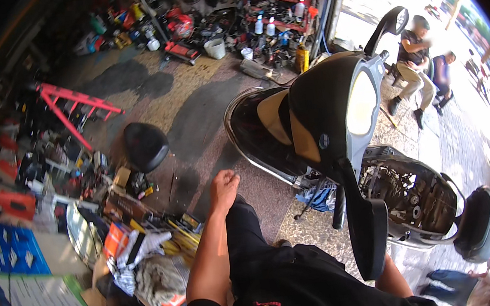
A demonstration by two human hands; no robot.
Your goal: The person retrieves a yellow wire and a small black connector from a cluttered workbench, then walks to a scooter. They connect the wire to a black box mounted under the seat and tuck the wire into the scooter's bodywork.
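Head view: scooter nose toward wearer

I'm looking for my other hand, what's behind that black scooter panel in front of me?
Behind the black scooter panel only a bare forearm shows below it; the right hand is covered. The left hand rests on the black-trousered knee.

Stained floor bears scooter, stool.

A single head-worn fisheye view looks steeply down, close over the wearer's lap, toward the workshop floor ahead.
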